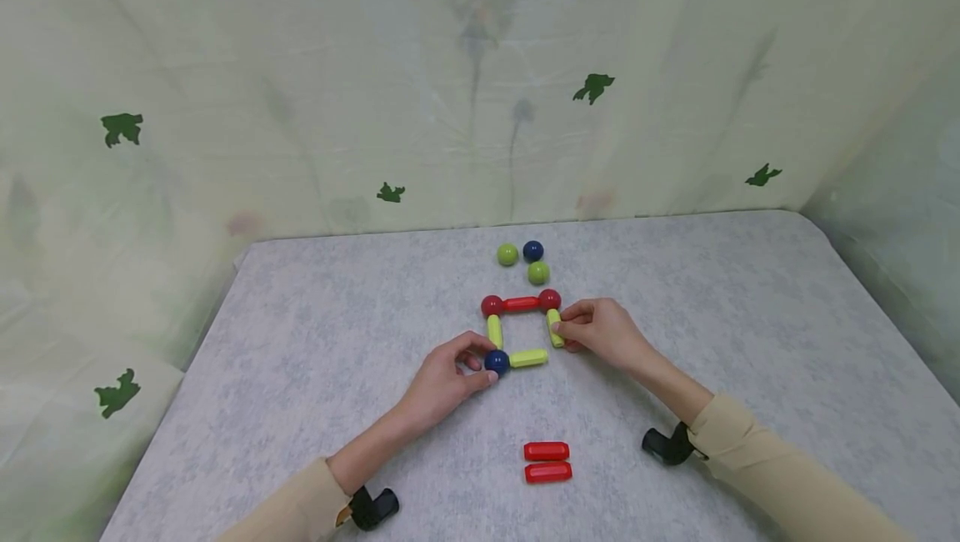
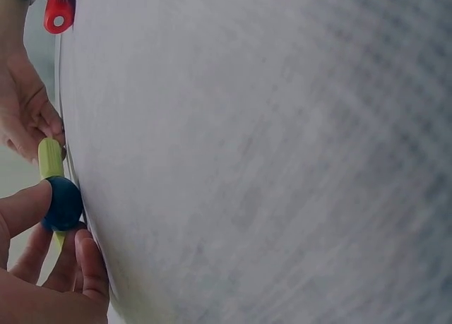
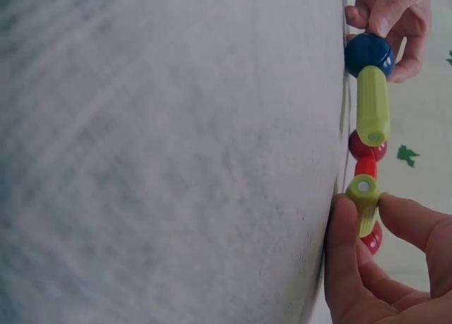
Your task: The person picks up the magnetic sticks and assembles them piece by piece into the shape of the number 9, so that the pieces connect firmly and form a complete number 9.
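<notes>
My left hand [image 1: 444, 382] pinches a dark blue ball [image 1: 497, 362] between thumb and fingers. From that ball one yellow-green stick [image 1: 494, 332] runs back to a red ball [image 1: 492, 306], and another yellow-green stick [image 1: 528, 358] points right, its far end free. A red stick [image 1: 521, 304] links the two red balls at the back. My right hand [image 1: 609, 332] holds a third yellow-green stick [image 1: 554, 328] by thumb and fingers, its back end at the right red ball [image 1: 550, 299]. In the right wrist view this stick's [image 3: 364, 190] near end shows a bare round tip.
Behind the frame of sticks lie two green balls [image 1: 507, 254] [image 1: 538, 273] and a dark blue ball [image 1: 533, 251]. Two red sticks [image 1: 547, 451] [image 1: 548, 473] lie side by side nearer the front of the grey table [image 1: 315, 317]. A patterned curtain [image 1: 337, 92] hangs behind.
</notes>
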{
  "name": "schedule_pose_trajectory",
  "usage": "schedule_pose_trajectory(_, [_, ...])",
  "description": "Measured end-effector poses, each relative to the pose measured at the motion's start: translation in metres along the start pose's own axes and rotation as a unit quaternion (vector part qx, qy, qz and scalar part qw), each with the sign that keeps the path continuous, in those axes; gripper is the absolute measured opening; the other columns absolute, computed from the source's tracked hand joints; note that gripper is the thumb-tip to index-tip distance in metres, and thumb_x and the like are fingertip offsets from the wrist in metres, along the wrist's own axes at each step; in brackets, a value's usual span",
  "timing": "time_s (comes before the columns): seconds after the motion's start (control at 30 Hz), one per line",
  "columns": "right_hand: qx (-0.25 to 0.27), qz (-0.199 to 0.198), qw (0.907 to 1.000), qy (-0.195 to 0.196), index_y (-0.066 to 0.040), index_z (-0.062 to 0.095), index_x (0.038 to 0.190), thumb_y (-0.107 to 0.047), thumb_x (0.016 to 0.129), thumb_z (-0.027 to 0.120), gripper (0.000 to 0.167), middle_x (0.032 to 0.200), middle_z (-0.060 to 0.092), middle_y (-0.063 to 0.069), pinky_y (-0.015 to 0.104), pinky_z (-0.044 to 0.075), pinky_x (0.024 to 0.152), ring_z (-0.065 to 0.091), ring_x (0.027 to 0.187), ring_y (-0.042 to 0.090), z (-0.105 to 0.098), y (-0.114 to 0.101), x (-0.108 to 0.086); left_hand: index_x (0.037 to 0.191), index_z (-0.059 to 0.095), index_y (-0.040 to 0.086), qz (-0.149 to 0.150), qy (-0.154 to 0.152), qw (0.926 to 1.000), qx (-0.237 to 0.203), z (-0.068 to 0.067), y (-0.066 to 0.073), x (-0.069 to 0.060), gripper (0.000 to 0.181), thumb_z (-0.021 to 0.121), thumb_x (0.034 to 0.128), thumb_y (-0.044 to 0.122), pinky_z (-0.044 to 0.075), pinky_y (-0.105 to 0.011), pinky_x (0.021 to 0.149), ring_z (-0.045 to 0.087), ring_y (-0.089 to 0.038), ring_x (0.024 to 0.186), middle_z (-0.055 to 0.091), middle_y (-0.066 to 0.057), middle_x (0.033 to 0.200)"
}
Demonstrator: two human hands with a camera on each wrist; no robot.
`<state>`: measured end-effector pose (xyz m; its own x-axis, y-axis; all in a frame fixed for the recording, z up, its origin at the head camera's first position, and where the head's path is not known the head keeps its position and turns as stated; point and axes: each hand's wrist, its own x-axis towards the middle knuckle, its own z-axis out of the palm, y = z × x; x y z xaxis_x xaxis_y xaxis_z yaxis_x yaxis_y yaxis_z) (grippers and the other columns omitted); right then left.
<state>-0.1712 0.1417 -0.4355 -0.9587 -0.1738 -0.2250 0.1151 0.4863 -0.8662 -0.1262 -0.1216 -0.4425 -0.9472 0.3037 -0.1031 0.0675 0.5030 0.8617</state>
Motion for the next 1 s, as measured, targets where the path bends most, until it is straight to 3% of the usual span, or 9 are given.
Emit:
schedule_pose_trajectory(0.13, [-0.003,-0.001,1.0000,-0.005,0.001,0.067,0.110,-0.020,0.091,0.071,0.028,0.088,0.071,0.006,0.031,0.055,0.071,0.068,0.075,0.017,-0.004,0.000,0.000,0.117,0.064,0.020,-0.003,-0.003,1.0000,-0.005,0.000,0.001,0.000,0.030,0.074,0.0890,0.015,0.047,-0.028,0.067,0.054,-0.020,0.090,0.060,0.001,0.106])
schedule_pose_trajectory(0.3, [-0.054,-0.017,0.9983,0.015,-0.001,0.067,0.113,-0.020,0.092,0.069,0.028,0.091,0.070,0.005,0.032,0.053,0.071,0.065,0.076,0.018,-0.011,-0.002,0.004,0.116,0.064,0.018,-0.003,-0.003,1.0000,-0.005,0.000,0.002,0.000,0.029,0.074,0.0889,0.014,0.047,-0.029,0.068,0.053,-0.020,0.090,0.060,0.000,0.106])
schedule_pose_trajectory(0.53, [-0.114,-0.084,0.9884,0.054,-0.004,0.066,0.117,-0.019,0.094,0.067,0.028,0.106,0.067,0.007,0.037,0.053,0.076,0.063,0.093,0.022,-0.021,-0.008,0.023,0.116,0.064,0.018,-0.006,-0.004,1.0000,-0.004,0.000,0.002,0.000,0.029,0.074,0.0889,0.014,0.048,-0.031,0.069,0.054,-0.020,0.090,0.060,0.000,0.105])
schedule_pose_trajectory(0.77, [-0.123,-0.103,0.9869,0.018,-0.010,0.057,0.131,-0.019,0.094,0.066,0.039,0.128,0.059,0.009,0.042,0.050,0.088,0.057,0.110,0.027,-0.020,-0.019,0.048,0.117,0.064,0.017,-0.007,-0.007,0.9999,-0.007,0.001,0.002,0.001,0.029,0.074,0.0890,0.014,0.048,-0.032,0.070,0.053,-0.021,0.091,0.060,0.000,0.105])
schedule_pose_trajectory(1.0, [-0.132,-0.088,0.9873,0.008,-0.014,0.054,0.135,-0.027,0.093,0.068,0.046,0.132,0.056,0.011,0.044,0.051,0.088,0.057,0.114,0.030,-0.009,-0.025,0.070,0.117,0.064,0.018,-0.003,-0.008,0.9999,-0.007,0.001,0.002,0.001,0.029,0.073,0.0895,0.015,0.048,-0.031,0.070,0.054,-0.020,0.091,0.060,0.000,0.106])
